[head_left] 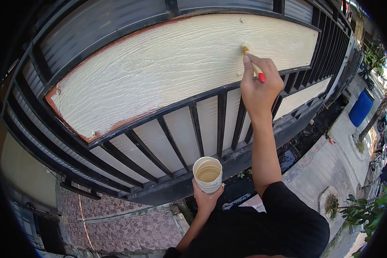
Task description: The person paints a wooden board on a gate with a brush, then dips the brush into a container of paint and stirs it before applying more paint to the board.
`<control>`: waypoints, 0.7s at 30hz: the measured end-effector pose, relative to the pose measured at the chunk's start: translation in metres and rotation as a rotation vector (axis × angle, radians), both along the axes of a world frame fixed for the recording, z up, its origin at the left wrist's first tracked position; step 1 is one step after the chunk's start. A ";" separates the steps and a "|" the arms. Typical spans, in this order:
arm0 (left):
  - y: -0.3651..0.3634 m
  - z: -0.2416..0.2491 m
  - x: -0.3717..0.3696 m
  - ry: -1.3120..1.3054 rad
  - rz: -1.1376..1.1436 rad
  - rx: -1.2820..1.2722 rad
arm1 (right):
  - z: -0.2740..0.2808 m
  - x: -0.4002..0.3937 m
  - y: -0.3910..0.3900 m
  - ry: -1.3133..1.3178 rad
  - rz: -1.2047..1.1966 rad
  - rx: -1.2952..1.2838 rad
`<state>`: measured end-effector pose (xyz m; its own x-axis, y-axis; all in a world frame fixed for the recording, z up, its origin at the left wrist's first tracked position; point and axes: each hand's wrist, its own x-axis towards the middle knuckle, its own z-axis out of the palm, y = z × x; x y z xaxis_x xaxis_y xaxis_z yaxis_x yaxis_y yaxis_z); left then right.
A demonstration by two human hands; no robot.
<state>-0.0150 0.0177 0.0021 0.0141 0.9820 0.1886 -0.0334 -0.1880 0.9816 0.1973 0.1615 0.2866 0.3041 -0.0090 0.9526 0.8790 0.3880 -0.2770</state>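
My right hand point(262, 84) is closed around a paintbrush point(256, 67) with a pale handle and a red end. The brush's bristles touch the cream wood-grain board point(159, 64) right of its middle, near a screw head. Reddish-brown strips show along the board's left end and parts of its edges. Lower down, my left hand point(205, 198) grips a white ribbed cup point(208, 185) from beneath, held upright below the fence. Inside the cup is cream-coloured paint point(209, 173).
Black metal fence bars point(167, 137) frame the board above and below. Under the fence runs a dark ditch point(288, 161) with water. Patterned tiles point(129, 228) lie at lower left. A blue barrel point(361, 107) stands on the pavement at right, near plants.
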 end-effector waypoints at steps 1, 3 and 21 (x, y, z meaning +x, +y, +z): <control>0.000 0.000 0.000 0.002 -0.003 0.002 | -0.003 -0.025 -0.006 -0.050 0.130 -0.016; 0.004 0.000 0.002 0.004 -0.016 0.008 | -0.011 -0.062 -0.020 -0.132 0.427 -0.026; 0.011 -0.003 0.002 -0.058 -0.061 0.023 | -0.016 -0.054 -0.023 -0.061 0.505 -0.033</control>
<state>-0.0128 0.0284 -0.0008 0.0623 0.9749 0.2136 -0.1025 -0.2067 0.9730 0.1430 0.1384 0.2704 0.2069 0.1556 0.9659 0.5993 0.7602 -0.2509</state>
